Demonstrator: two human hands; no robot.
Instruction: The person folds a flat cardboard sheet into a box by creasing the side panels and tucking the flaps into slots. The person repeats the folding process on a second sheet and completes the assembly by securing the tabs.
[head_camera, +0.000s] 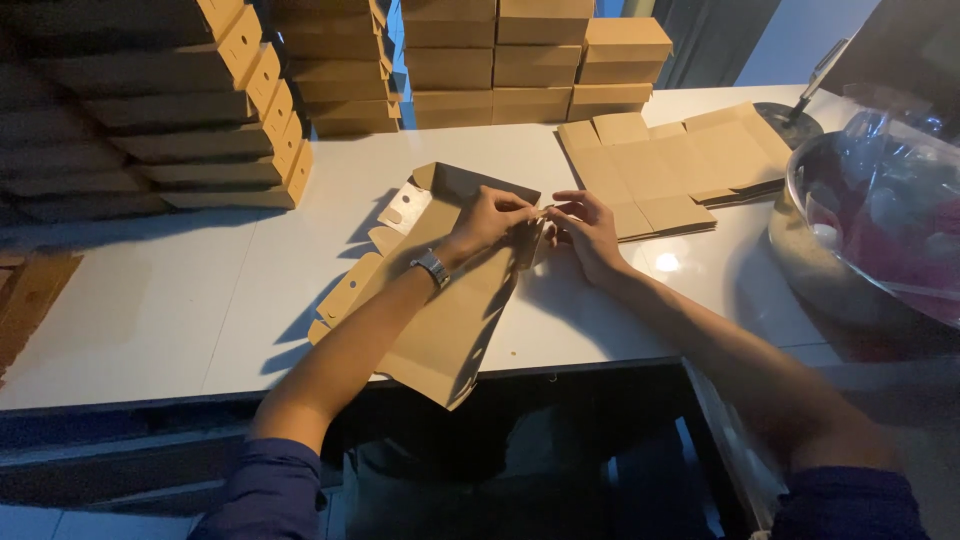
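Mid-desk (150, 300): left hand (487, 217) and right hand (588, 226) both pinch shut on one flap of a half-folded cardboard box blank (450, 320). Flat blanks (680, 160) lie far right.

One brown cardboard box blank (450, 300), partly folded, flaps raised, lying slantwise on the desk (150, 310), apparently overhanging its near edge.

Dim, warm light; glare spot on the white table (667, 262), dark edges.

brown cardboard sheet (450, 320) – white table (150, 320)
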